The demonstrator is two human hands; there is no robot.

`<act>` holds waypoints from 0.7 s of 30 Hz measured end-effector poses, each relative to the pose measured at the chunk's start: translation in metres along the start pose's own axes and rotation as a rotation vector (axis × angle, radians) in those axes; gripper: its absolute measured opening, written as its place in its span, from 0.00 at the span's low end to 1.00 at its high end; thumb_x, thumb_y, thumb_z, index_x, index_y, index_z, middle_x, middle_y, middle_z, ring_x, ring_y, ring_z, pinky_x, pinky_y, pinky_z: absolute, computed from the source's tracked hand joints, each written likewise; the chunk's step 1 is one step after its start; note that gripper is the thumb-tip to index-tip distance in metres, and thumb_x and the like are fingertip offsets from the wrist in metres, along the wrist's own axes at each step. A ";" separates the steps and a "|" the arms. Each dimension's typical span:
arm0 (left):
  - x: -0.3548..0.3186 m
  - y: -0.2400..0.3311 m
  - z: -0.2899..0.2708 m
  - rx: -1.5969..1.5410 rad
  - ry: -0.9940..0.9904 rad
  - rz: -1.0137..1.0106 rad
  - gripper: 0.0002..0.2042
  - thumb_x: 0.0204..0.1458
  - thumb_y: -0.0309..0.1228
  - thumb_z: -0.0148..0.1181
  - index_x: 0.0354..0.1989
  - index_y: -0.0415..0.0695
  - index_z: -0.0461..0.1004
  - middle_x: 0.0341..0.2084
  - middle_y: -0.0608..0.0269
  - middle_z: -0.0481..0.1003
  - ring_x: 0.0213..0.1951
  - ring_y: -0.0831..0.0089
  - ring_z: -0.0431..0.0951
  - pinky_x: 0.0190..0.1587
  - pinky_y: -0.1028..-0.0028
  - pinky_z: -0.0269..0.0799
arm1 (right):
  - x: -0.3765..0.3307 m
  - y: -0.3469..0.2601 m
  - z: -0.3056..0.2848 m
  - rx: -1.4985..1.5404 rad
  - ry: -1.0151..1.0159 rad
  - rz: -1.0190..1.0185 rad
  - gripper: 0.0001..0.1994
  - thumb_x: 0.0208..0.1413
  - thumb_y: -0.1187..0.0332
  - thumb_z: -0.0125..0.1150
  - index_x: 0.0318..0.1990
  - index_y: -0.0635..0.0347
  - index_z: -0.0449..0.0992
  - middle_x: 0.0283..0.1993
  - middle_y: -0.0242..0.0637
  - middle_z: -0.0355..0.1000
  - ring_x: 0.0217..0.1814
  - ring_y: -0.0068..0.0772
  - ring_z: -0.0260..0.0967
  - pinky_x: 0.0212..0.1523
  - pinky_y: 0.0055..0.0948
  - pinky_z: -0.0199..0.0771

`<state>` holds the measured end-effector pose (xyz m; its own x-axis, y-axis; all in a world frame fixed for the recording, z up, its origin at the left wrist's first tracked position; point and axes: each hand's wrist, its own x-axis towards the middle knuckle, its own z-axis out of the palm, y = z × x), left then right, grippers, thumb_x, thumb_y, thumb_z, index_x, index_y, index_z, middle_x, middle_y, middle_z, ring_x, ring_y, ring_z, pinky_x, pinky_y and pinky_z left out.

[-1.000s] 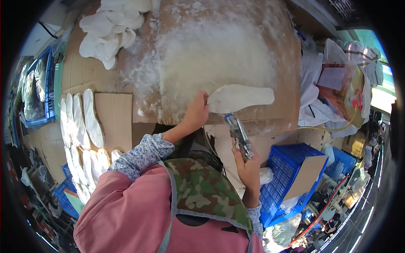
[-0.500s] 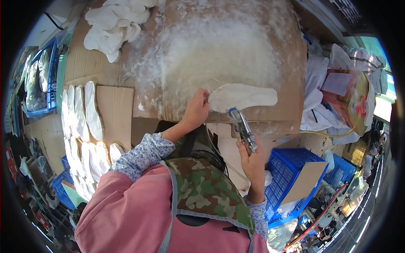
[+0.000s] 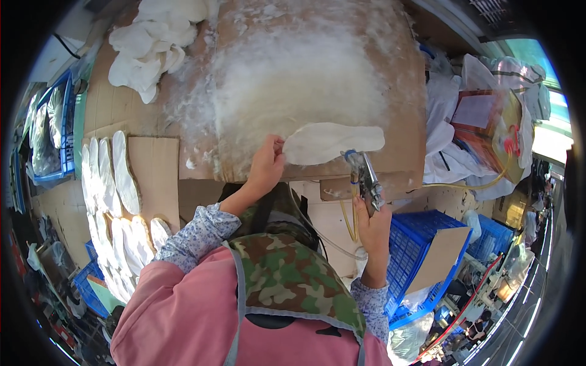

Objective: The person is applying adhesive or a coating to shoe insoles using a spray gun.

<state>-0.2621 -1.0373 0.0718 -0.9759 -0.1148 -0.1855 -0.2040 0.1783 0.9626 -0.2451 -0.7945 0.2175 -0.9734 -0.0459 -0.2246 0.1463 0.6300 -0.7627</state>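
Observation:
A white insole (image 3: 332, 143) lies crosswise near the front edge of the cardboard-covered table, its wide end on the left. My left hand (image 3: 267, 163) is closed at that wide end, thumb and fingers pinching its edge. In my right hand (image 3: 373, 229) is a metal spray gun (image 3: 369, 181), gripped by its handle. The gun's blue-ringed nozzle is close to the insole's near edge, toward the narrow end. My palm and fingers partly hide the handle.
Pale fluffy overspray coats the cardboard (image 3: 403, 122) beyond the insole. A heap of white insoles (image 3: 149, 49) lies far left; more insoles (image 3: 126, 174) stand in rows on the near-left cardboard. A yellow hose (image 3: 476, 184) and blue crate (image 3: 406, 256) are on the right.
The spray gun has moved right along the insole, from near its middle toward the narrow end. My left hand stays at the wide end. The whole view has shifted slightly.

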 end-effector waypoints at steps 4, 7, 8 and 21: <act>-0.001 0.003 0.001 0.009 -0.007 -0.010 0.13 0.53 0.17 0.49 0.47 0.38 0.61 0.26 0.62 0.65 0.21 0.78 0.69 0.25 0.77 0.67 | 0.001 0.006 -0.007 -0.067 0.030 0.000 0.10 0.57 0.70 0.58 0.44 0.64 0.69 0.29 0.42 0.72 0.29 0.39 0.69 0.33 0.33 0.69; -0.002 0.009 0.000 -0.026 -0.009 -0.044 0.14 0.53 0.17 0.49 0.47 0.38 0.61 0.27 0.62 0.65 0.21 0.78 0.69 0.25 0.77 0.67 | 0.002 0.010 -0.012 -0.053 0.056 0.009 0.10 0.57 0.70 0.58 0.44 0.64 0.69 0.30 0.44 0.72 0.30 0.40 0.70 0.34 0.34 0.69; -0.002 0.010 0.001 -0.055 -0.012 -0.078 0.14 0.53 0.17 0.49 0.48 0.38 0.61 0.27 0.62 0.65 0.21 0.78 0.69 0.25 0.77 0.67 | 0.002 0.011 -0.013 -0.050 0.068 0.007 0.10 0.57 0.70 0.57 0.44 0.64 0.69 0.30 0.44 0.72 0.31 0.41 0.71 0.34 0.34 0.69; -0.003 0.009 0.000 -0.054 -0.013 -0.063 0.13 0.52 0.15 0.47 0.47 0.37 0.62 0.28 0.62 0.67 0.21 0.79 0.69 0.24 0.77 0.67 | 0.005 0.026 -0.037 -0.104 0.164 0.045 0.14 0.57 0.67 0.57 0.48 0.65 0.68 0.33 0.47 0.73 0.33 0.43 0.72 0.36 0.36 0.69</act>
<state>-0.2611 -1.0351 0.0811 -0.9624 -0.1115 -0.2478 -0.2604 0.1178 0.9583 -0.2526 -0.7499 0.2191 -0.9833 0.1052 -0.1487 0.1791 0.7056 -0.6856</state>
